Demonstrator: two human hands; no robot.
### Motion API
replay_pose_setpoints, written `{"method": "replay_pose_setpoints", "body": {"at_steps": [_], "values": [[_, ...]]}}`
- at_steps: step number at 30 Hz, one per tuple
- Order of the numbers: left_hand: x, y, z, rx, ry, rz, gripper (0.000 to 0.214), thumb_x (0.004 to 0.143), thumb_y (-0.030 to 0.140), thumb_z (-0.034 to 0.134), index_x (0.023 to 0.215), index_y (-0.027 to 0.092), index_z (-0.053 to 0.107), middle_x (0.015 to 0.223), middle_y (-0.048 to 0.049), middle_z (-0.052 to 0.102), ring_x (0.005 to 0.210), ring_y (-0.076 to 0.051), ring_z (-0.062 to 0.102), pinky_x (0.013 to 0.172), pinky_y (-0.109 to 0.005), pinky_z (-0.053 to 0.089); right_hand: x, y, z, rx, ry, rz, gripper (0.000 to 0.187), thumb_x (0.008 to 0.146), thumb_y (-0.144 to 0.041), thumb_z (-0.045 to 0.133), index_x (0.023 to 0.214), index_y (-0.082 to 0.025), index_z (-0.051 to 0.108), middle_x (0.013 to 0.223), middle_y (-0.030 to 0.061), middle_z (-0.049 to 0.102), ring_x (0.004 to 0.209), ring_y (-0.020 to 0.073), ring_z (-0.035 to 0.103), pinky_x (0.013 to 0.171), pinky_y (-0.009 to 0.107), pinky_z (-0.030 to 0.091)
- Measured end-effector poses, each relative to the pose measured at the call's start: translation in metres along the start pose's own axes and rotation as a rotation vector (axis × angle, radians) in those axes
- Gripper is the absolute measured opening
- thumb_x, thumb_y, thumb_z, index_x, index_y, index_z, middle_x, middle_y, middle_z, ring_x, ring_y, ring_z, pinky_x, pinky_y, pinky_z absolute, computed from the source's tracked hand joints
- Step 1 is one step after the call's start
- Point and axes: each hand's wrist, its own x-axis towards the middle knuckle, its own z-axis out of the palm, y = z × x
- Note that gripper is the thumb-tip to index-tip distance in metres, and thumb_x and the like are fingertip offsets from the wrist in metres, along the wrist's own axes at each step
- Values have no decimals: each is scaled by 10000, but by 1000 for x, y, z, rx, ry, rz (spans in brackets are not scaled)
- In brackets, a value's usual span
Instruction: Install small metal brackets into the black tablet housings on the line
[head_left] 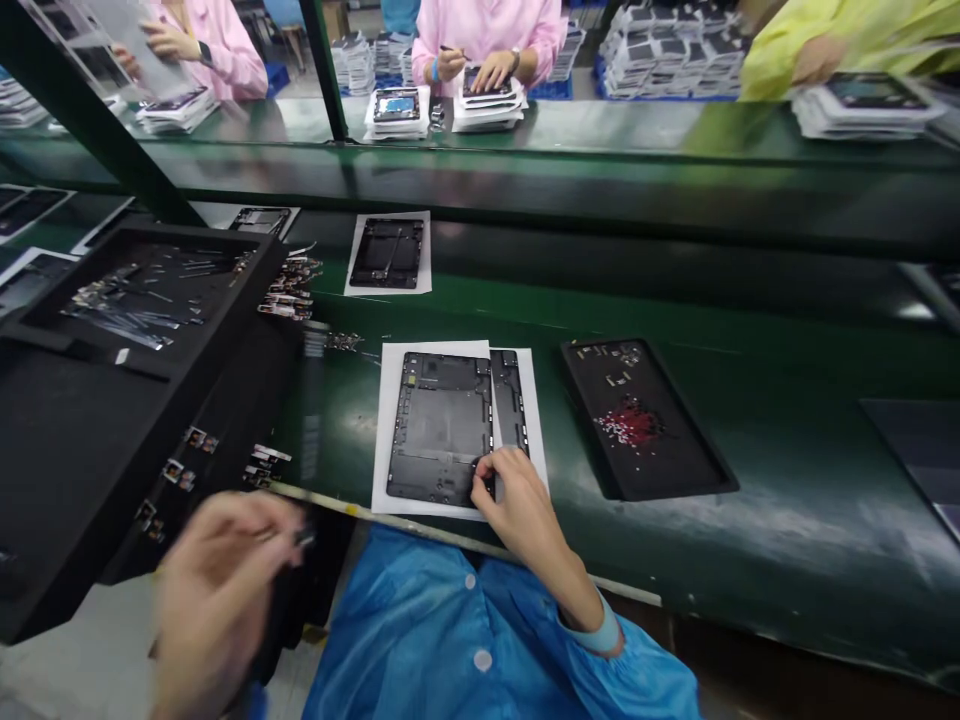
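A black tablet back frame (442, 425) lies on a white sheet (386, 440) on the green belt in front of me. My right hand (517, 500) rests on the frame's near right corner, fingers curled and pinching at its edge. My left hand (217, 590) is low at the near left, blurred by motion, fingers closed around a thin tool-like thing I cannot make out. A second dark frame strip (511, 395) lies under the first on the right.
A black tray (675, 470) with small red screws sits to the right. A black parts rack (112, 380) with flex cables stands at left. Another frame on paper (388, 253) lies farther back. Across the belt, people in pink and yellow coats handle stacked trays (487, 100).
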Motion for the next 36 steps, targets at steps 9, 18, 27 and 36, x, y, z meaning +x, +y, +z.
{"method": "replay_pose_setpoints", "body": {"at_steps": [9, 18, 27, 36], "values": [[17, -66, 135, -24, -349, -101, 146, 780, 282, 671, 888, 187, 700, 761, -25, 644, 580, -123, 632, 480, -206, 461, 6, 2, -8, 383, -143, 93, 145, 899, -229, 547, 925, -210, 688, 806, 47, 703, 790, 209, 624, 721, 312, 487], [2, -60, 127, -26, -328, 103, 98, 873, 208, 626, 864, 192, 722, 914, -36, 630, 659, -132, 683, 565, -229, 554, 5, 0, -11, 423, -183, 73, 188, 943, -260, 561, 890, -209, 734, 836, 51, 732, 814, 206, 606, 744, 321, 464], [-1, -67, 130, 137, -338, 293, 165, 894, 125, 556, 902, 188, 708, 967, -53, 616, 738, -131, 672, 617, -221, 575, 3, 7, -13, 463, -228, 4, 170, 947, -260, 584, 857, -203, 717, 752, 43, 678, 767, 202, 572, 718, 335, 453], [-6, -72, 140, 293, -500, 203, 121, 861, 155, 559, 841, 174, 677, 904, -40, 614, 621, -86, 601, 469, -148, 448, 3, 9, -10, 415, -199, -66, 117, 915, -161, 582, 834, -200, 657, 724, 20, 602, 740, 178, 563, 682, 302, 450]]}}
